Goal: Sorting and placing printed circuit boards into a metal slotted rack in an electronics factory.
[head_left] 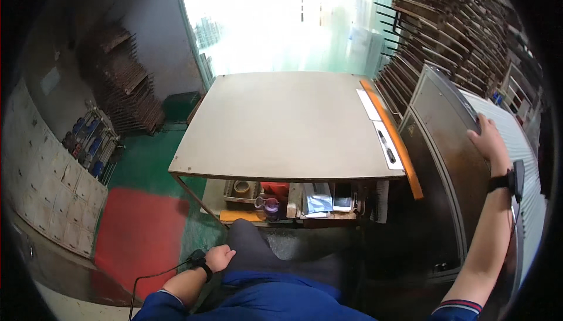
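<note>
My left hand (220, 257) rests by my thigh with its fingers curled into a loose fist, and nothing shows in it. A black strap with a cabled device circles that wrist. On the right, my right hand (490, 140) reaches up to the dark top panel (456, 95) of a brown metal cabinet (440, 123). Its thumb is apart from the fingers, and the fingertips lie at the panel's edge; whether they press on anything is too small to tell. Another black device (517, 181) is strapped to my right wrist.
Before me stands a beige-topped table (281, 121) with an orange strip (393, 136), white papers and a black marker (390, 155) along its right edge. Its lower shelf holds a purple cup (271, 209), a tape roll (241, 187) and a phone (343, 196). Metal racks (437, 22) rise behind; lockers (50, 174) line the left.
</note>
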{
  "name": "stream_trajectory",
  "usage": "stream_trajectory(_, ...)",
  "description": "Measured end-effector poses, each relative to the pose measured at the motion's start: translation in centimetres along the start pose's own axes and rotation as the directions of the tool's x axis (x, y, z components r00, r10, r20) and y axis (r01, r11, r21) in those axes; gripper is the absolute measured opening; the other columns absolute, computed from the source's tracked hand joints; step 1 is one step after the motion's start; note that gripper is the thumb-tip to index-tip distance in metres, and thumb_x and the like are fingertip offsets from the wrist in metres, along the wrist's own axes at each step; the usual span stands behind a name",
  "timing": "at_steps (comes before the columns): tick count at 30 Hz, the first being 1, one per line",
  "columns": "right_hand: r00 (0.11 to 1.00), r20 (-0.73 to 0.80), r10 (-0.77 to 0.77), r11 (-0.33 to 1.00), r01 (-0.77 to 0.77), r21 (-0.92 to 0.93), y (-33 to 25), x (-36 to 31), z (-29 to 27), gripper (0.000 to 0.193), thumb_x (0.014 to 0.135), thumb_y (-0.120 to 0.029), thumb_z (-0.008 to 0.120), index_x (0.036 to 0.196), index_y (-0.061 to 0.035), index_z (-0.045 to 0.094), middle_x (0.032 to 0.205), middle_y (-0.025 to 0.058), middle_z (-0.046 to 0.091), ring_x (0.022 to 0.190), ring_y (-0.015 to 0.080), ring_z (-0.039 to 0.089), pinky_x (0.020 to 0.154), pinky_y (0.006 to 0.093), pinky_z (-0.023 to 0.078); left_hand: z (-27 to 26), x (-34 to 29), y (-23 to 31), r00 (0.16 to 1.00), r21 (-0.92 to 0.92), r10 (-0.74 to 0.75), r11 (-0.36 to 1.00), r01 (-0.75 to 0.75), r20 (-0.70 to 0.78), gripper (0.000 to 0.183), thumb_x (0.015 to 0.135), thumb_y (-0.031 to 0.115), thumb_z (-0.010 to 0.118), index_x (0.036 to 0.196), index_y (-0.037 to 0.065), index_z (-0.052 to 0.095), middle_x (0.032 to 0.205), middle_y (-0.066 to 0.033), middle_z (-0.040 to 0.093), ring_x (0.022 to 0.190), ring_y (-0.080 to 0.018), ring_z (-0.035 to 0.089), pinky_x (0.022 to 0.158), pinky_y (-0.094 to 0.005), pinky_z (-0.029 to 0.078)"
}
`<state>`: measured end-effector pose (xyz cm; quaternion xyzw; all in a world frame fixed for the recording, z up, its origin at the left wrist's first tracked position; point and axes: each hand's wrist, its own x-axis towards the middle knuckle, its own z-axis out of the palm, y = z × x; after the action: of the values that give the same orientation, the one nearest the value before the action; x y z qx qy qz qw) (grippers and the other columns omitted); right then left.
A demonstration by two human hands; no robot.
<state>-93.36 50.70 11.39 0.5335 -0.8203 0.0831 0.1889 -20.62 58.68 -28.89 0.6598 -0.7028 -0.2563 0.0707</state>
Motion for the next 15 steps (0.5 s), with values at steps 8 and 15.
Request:
stream_trajectory(8, 0.999, 0.026, -0.044, 0.999, 0.044, 0.013, -2.7, -1.0, -1.3, 0.059, 0.086, -0.032, 0.067, 0.136, -0.0074, 0.048, 0.128, 0.0247, 0.056, 0.119, 0.0416, 0.055, 0.100, 0.0453, 0.046, -1.6, -2.0, 1.9, 0.987, 0.004, -0.141, 0.990, 0.142, 0.076, 0.043, 0.094, 0.047, 0.055, 0.083, 0.006, 0.057, 0.082, -0.0201, 0.066, 0.085, -0.0433, 0.063, 0.076, -0.0511, 0.047)
stream_trajectory(15, 0.999, -0.015, -0.049, 0.999, 0.049, 0.013, -3.4, -1.9, -1.5, 0.056, 0.088, -0.029, 0.065, 0.136, -0.0055, 0.049, 0.130, 0.0217, 0.055, 0.120, 0.0392, 0.055, 0.102, 0.0437, 0.045, 0.8, -1.5, 1.0, 0.991, 0.192, -0.030, 0.981, 0.005, 0.127, 0.035, 0.097, 0.037, 0.054, 0.087, 0.005, 0.062, 0.085, -0.0213, 0.066, 0.087, -0.0436, 0.063, 0.074, -0.0506, 0.048)
